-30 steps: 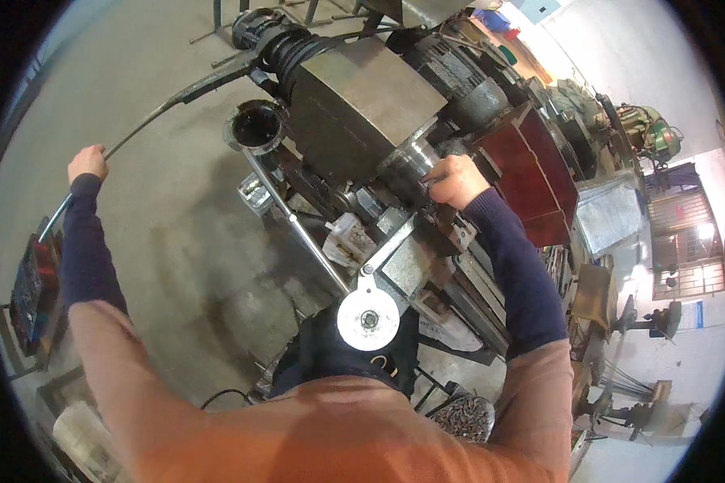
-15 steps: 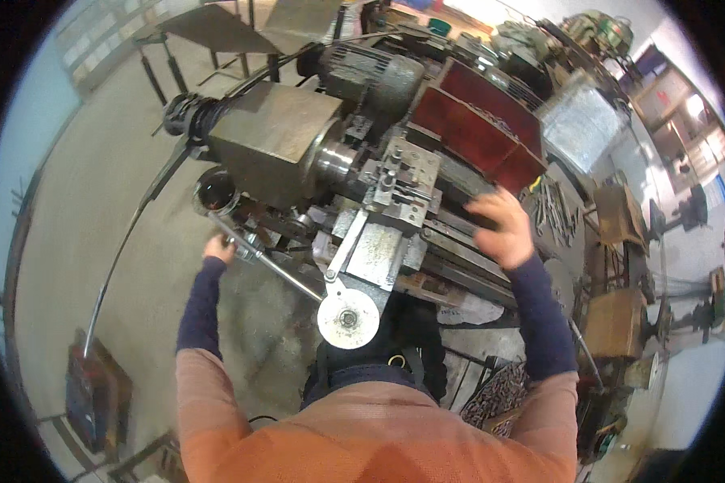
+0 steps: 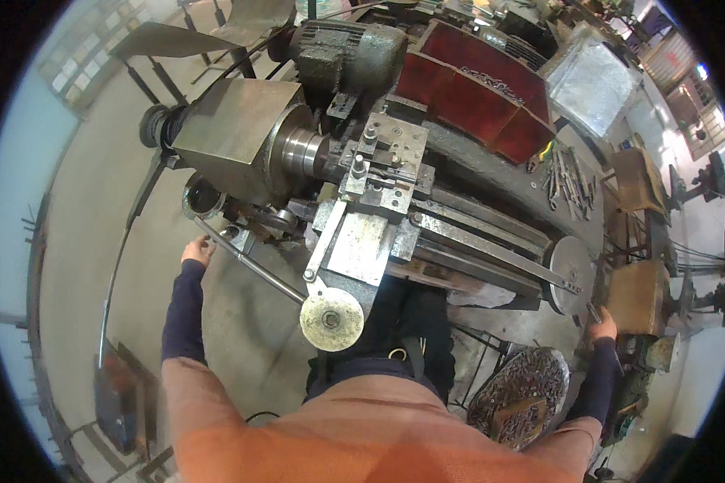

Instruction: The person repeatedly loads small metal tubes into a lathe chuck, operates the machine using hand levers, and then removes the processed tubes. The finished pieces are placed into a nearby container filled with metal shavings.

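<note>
A small metal lathe [image 3: 238, 129] stands before me, with a shiny chuck [image 3: 306, 153] beside its box-shaped head. My left hand [image 3: 199, 251] is at the machine's left, fingers curled near the upper end of a long steel lever [image 3: 254, 267]. What those fingers hold is hidden. At the right end, my right hand [image 3: 604, 324] closes around a thin metal handle [image 3: 593, 311] beside a round grey disc [image 3: 570, 275]. Between my arms lie the tool slide [image 3: 362, 249] and a pale round wheel [image 3: 331, 320].
Behind the lathe sits a red divided bin [image 3: 475, 97] holding small metal parts. Several wrenches [image 3: 568, 185] lie on the bench at right. A basin of small metal pieces [image 3: 519, 394] is near my right forearm. A motor [image 3: 350, 60] stands at the back.
My right hand has come down and right from above the lathe bed to the handle by the disc. My left hand stays near the lever. The view has shifted slightly.
</note>
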Available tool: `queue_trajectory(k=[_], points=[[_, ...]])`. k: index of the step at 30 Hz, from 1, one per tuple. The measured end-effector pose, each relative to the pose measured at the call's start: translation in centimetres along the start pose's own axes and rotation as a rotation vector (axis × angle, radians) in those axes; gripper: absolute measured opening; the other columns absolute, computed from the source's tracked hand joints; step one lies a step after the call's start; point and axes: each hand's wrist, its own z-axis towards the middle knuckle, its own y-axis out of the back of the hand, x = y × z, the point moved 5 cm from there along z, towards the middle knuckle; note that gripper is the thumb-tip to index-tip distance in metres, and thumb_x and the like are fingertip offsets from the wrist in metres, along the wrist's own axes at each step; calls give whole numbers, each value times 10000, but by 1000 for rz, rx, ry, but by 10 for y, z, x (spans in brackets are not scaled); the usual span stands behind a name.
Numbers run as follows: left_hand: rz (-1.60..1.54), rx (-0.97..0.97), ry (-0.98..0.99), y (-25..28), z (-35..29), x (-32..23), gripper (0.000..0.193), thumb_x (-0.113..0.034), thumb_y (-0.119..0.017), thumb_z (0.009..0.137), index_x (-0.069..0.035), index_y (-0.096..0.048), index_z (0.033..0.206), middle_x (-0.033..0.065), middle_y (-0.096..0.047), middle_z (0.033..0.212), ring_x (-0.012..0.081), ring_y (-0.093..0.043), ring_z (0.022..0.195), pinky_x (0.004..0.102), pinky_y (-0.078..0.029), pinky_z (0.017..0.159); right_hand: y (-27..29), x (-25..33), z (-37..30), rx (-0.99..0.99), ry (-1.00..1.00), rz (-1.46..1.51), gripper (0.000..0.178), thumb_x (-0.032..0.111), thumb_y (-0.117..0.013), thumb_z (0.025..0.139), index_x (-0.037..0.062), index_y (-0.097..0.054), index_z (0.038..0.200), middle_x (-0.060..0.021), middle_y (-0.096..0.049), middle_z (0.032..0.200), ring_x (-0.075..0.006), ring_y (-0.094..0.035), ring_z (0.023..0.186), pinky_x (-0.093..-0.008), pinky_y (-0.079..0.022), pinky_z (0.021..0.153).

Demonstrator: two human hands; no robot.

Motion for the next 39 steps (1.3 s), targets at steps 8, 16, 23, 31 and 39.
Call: queue_trajectory(k=[8,16,23,31,39], points=[[-1271,-105,457,26,-21,-34,458,-338,-534,876,74,-465,1062,222,-611,822,288,-629,609,362,-528,511,-52,-61,2,148,-355,-202,287,211,-546,746,69,-608,988,-152,-621,1015,-334,-583,967,-416,-465,823],[-1382,-215,564,5,-2,-72,250,-68,-460,795,91,-368,965,269,-567,647,348,-589,488,442,-520,440,-74,-32,-98,77,-478,-70,341,274,-570,680,54,-640,931,-214,-617,952,-385,-580,912,-447,-460,784],[-1337,-236,523,7,2,-69,210,-58,-461,786,89,-399,923,271,-563,645,344,-587,485,447,-523,439,-57,15,-136,71,-550,82,372,289,-582,643,47,-651,917,-205,-627,933,-382,-585,894,-440,-450,782],[-1264,-213,605,19,10,-71,180,-38,-500,753,131,-444,776,246,-564,657,353,-602,512,449,-538,461,-67,-45,-67,50,-457,-143,378,348,-561,687,28,-610,882,-204,-609,971,-368,-567,939,-446,-451,789],[-1293,-307,432,21,-79,-3,150,-32,-495,701,105,-434,693,270,-549,670,382,-581,591,498,-512,537,-71,-59,-47,83,-478,-143,406,304,-559,663,5,-618,932,-222,-613,980,-369,-580,946,-451,-448,818]])
